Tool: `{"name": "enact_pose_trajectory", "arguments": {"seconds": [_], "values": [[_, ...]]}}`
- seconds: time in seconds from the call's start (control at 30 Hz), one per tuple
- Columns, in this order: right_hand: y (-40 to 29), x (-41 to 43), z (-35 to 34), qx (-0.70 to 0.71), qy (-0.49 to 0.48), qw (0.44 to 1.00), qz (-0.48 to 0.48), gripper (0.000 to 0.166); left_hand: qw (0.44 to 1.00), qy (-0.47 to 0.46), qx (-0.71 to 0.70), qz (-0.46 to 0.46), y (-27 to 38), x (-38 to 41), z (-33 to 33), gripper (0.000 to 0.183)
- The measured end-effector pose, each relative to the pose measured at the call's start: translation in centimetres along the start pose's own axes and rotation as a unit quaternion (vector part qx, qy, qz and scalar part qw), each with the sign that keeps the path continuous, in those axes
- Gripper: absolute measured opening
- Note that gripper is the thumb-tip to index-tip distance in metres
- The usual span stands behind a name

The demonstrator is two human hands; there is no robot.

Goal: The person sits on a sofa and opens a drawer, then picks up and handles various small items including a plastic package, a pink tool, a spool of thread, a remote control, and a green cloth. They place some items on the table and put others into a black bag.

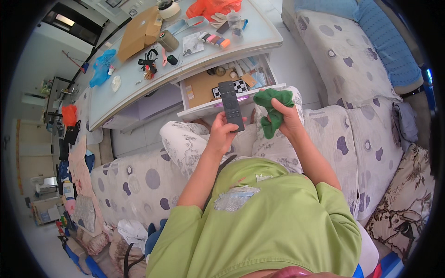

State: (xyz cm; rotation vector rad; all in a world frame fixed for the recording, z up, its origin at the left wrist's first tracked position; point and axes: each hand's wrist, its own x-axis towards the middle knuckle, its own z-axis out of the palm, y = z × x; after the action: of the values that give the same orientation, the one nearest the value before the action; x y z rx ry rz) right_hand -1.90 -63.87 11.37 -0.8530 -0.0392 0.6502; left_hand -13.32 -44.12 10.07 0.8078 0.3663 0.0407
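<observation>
A black remote control (230,107) is upright in my left hand (222,133), its button side towards me and my thumb at its lower end. My right hand (288,116) grips a bunched green cloth (273,107), which hangs down beside the palm. The remote and the cloth are apart. Just beyond both hands is the open drawer (198,113) of the table, with a black-and-white checkered item (240,87), a small tan box (249,80) and several small containers inside.
Above the drawer, the glass-topped table (132,92) bears a cardboard box (139,31), a thread cone (168,41), small coloured spools (215,40), a plastic cup (235,22) and a blue plastic bag (103,67). A sofa with a patterned cover (139,184) extends to both sides of me.
</observation>
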Motion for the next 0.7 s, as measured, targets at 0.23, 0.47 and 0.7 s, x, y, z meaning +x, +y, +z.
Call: {"name": "enact_pose_trajectory", "arguments": {"seconds": [0.23,0.47,0.7], "values": [[1.1,-3.6,6.6,-0.324,-0.119,0.920,-0.187,0.029,0.998,-0.055,0.032,0.009,0.1,-4.4,1.2,0.058],[1.9,-2.8,8.8,-0.679,-0.151,0.583,-0.420,0.032,0.995,-0.103,-0.017,0.008,-0.6,-5.7,-0.8,0.070],[2.3,-2.2,8.1,-0.624,-0.122,0.654,-0.410,0.032,0.991,-0.121,-0.049,-0.004,-0.5,-6.9,-0.7,0.069]]}}
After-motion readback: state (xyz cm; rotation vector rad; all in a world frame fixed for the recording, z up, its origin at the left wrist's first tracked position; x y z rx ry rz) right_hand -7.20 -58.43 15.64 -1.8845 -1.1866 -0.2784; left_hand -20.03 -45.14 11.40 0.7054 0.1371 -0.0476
